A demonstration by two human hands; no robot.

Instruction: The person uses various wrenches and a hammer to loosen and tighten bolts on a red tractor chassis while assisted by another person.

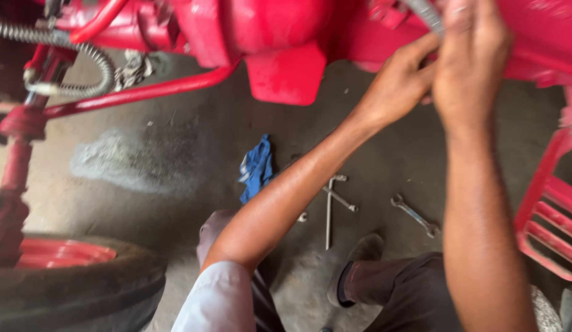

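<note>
Both hands [439, 67] on grey hose [424, 13]

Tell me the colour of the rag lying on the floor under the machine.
The rag is blue, seen in the head view, crumpled on the grey concrete floor near the spanners.

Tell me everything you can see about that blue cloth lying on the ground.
The blue cloth is a crumpled rag of soft fabric, bunched into an upright, narrow heap with deep folds and a paler patch on its left edge. It lies on the dusty concrete floor under the red machine, just left of the person's left forearm as seen from the head camera. Neither hand touches it; some metal wrenches lie to its right.
</note>
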